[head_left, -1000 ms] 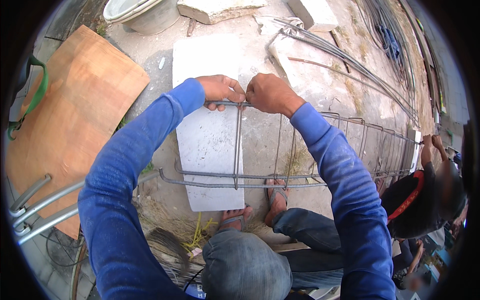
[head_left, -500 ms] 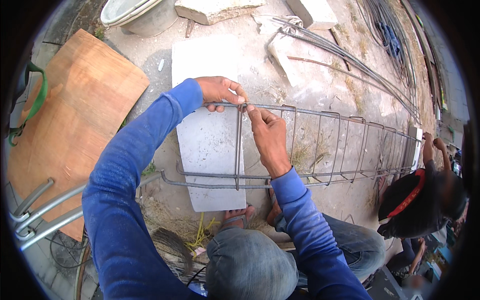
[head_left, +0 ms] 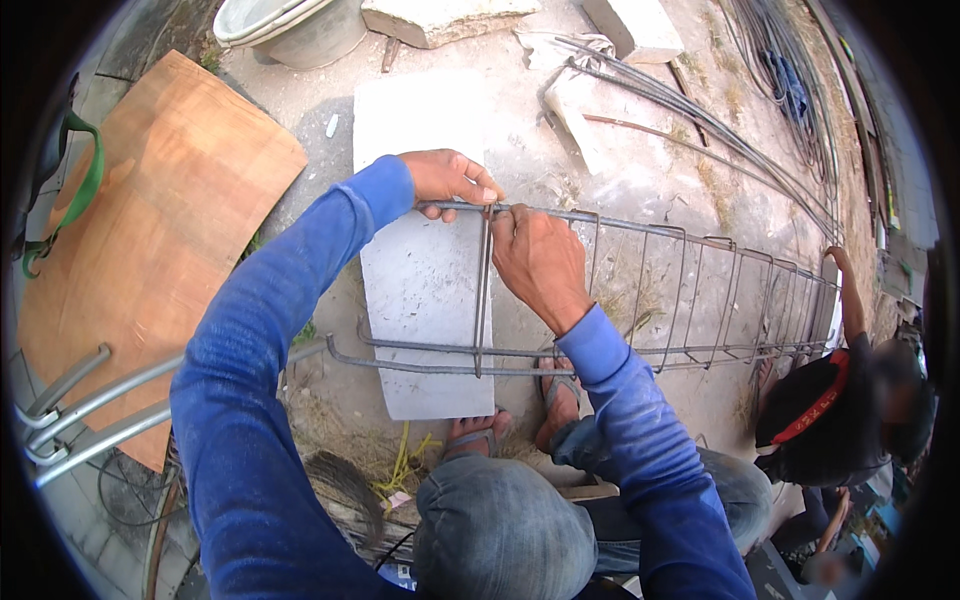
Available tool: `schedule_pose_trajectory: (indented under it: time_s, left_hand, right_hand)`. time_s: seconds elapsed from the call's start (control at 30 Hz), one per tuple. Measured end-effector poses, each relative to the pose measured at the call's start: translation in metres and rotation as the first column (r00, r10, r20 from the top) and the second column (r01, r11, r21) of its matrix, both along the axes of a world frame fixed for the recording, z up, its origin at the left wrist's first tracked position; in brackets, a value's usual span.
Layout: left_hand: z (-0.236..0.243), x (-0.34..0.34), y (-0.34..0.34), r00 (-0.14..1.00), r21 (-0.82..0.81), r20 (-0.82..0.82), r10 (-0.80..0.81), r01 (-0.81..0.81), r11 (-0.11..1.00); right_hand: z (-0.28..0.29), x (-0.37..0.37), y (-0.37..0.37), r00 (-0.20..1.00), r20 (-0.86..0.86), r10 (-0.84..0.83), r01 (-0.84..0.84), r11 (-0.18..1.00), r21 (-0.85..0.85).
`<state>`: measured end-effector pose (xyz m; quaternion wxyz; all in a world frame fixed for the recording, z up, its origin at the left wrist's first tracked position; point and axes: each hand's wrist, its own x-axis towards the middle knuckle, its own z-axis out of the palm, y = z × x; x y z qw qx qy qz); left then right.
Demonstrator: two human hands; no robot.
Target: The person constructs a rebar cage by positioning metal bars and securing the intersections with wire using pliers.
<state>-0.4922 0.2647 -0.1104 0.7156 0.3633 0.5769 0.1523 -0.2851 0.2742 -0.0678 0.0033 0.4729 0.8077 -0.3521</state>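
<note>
My left hand [head_left: 448, 180] is closed on the top bar of a steel rebar cage [head_left: 630, 224], at its left end, with the thumb beside an upright stirrup [head_left: 484, 280]. My right hand [head_left: 540, 260] has its fingers curled at the same joint, just under the bar; what they pinch, if anything, is hidden. The cage runs off to the right with several stirrups along it, its lower bars passing over a long white board [head_left: 420, 390] on the ground and near my sandalled feet.
A plywood sheet [head_left: 130, 230] and curved metal tubes [head_left: 100, 435] lie left. A tub [head_left: 300, 45], concrete blocks [head_left: 630, 30] and loose rods [head_left: 700, 120] lie beyond. A co-worker in black [head_left: 820, 420] is at the cage's far end, with a raised arm [head_left: 850, 290].
My right hand came down from above the bar to below the joint, then shifted slightly right and up. My left hand stays on the bar. The co-worker's arm reaches higher than before.
</note>
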Motion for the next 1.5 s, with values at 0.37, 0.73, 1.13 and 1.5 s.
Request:
schedule_pose_trajectory:
  time_s: [0.37, 0.73, 1.13, 1.5]
  left_hand:
    - [0.008, -0.003, 0.003, 1.0, -0.046, -0.006, -0.008, 0.008, 0.999]
    - [0.005, -0.005, 0.004, 0.998, -0.101, 0.035, 0.045, -0.041, 0.994]
    - [-0.008, -0.018, 0.028, 0.98, -0.109, 0.174, 0.092, -0.074, 0.991]
    - [-0.009, -0.016, 0.03, 0.992, -0.151, 0.124, 0.026, -0.007, 0.988]
  right_hand:
    - [0.007, 0.004, 0.023, 0.933, 0.074, 0.351, -0.352, 0.852, 0.387]
    - [-0.003, 0.003, 0.056, 0.969, -0.116, 0.216, -0.221, 0.975, -0.031]
    - [-0.013, -0.01, 0.103, 0.882, -0.11, 0.458, -0.431, 0.879, 0.204]
    - [-0.015, -0.039, 0.148, 0.821, -0.085, 0.565, -0.569, 0.795, -0.21]
